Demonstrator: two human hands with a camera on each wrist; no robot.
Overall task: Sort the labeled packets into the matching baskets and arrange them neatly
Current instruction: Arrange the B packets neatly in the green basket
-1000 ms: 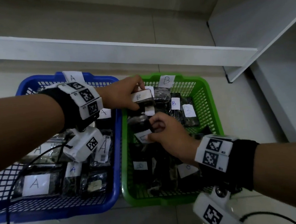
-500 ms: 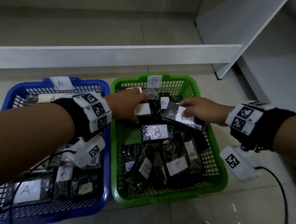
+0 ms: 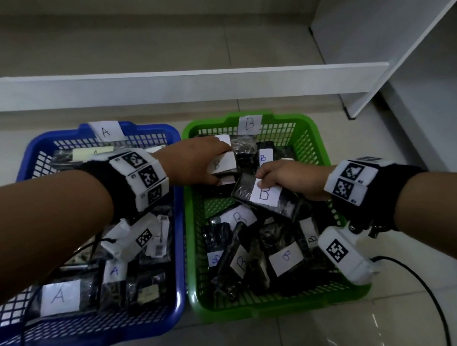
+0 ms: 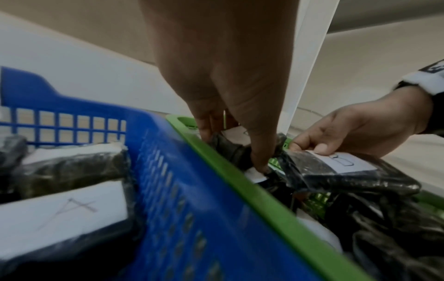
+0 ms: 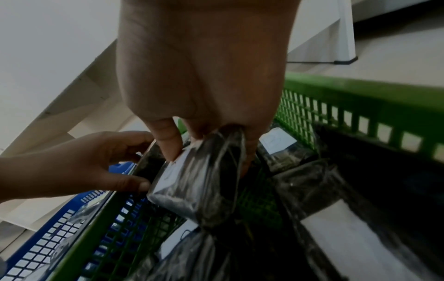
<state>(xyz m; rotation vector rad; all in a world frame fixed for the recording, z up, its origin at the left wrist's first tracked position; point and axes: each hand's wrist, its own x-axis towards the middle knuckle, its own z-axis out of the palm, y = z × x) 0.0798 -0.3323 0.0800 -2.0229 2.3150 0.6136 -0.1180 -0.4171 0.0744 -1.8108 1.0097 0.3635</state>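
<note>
A blue basket tagged A stands on the left and a green basket tagged B on the right, both full of dark packets with white letter labels. My left hand reaches over the blue basket into the far left corner of the green one and grips a B packet. My right hand pinches another B packet by its upper edge and holds it tilted over the basket's middle. Several B packets lie loose below.
A long white board runs behind the baskets and a white panel leans at the right. Cables trail from both wrist cameras across the tiled floor. A packets fill the blue basket.
My right hand has drawn its B packet leftwards toward the basket's middle. The left hand has stayed at the far left corner on its packet. The view has shifted slightly.
</note>
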